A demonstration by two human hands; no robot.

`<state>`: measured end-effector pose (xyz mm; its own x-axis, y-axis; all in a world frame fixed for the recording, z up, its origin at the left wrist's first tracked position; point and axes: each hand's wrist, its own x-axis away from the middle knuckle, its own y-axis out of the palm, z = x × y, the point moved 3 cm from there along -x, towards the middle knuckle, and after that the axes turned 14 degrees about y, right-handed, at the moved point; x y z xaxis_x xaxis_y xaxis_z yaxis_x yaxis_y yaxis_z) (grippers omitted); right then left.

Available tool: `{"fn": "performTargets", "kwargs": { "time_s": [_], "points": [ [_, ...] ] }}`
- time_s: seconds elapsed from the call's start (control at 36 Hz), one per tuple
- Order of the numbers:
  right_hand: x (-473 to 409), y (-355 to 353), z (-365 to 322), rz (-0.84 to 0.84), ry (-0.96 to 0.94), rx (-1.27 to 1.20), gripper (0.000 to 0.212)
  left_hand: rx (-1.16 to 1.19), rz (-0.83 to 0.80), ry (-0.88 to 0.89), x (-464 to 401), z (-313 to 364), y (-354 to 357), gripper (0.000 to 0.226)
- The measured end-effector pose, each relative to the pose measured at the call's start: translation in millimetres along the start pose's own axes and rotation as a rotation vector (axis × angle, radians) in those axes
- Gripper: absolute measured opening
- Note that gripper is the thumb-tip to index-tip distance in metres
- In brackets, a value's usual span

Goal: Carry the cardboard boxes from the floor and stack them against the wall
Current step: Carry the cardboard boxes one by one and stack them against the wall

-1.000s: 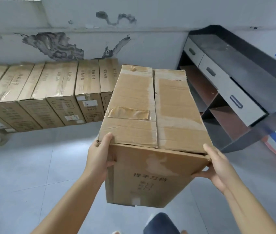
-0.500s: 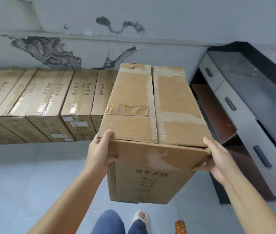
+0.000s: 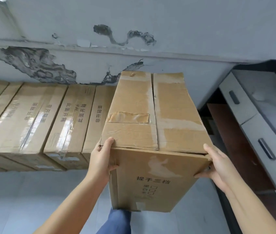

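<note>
I hold a long taped cardboard box (image 3: 152, 115) in the air in front of me, its near end face printed with black characters. My left hand (image 3: 101, 159) grips the box's near left corner, thumb on top. My right hand (image 3: 216, 166) clasps the near right corner. A row of several similar cardboard boxes (image 3: 52, 119) lies side by side against the wall (image 3: 133, 22) to the left. The held box's far end sits just right of the row's last box (image 3: 98, 115).
A dark cabinet with grey drawers (image 3: 252, 125) and an open shelf stands at the right, close to the held box. The wall has peeling, stained patches. Pale floor tiles (image 3: 24, 200) spread below, and my blue-trousered leg (image 3: 115, 220) shows under the box.
I have walked closer to the wall with the box held in both hands. The row of boxes and the cabinet now appear larger and nearer.
</note>
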<state>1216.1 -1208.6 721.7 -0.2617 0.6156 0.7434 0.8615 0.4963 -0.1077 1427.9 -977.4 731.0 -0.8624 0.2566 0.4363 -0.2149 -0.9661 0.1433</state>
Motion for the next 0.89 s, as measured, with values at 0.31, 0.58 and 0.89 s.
{"fn": "performTargets", "kwargs": {
  "time_s": [0.31, 0.58, 0.89],
  "points": [
    [-119, 56, -102, -0.016, 0.052, 0.095, 0.018, -0.064, 0.051, -0.063, -140, 3, 65, 0.026],
    [-233, 81, -79, -0.139, 0.072, 0.104, 0.092, -0.142, 0.039, -0.028, -227, -73, 88, 0.033],
    [-293, 65, -20, -0.204, 0.200, 0.068, 0.081, -0.212, 0.144, -0.211, -224, -168, 86, 0.028]
  ]
}}
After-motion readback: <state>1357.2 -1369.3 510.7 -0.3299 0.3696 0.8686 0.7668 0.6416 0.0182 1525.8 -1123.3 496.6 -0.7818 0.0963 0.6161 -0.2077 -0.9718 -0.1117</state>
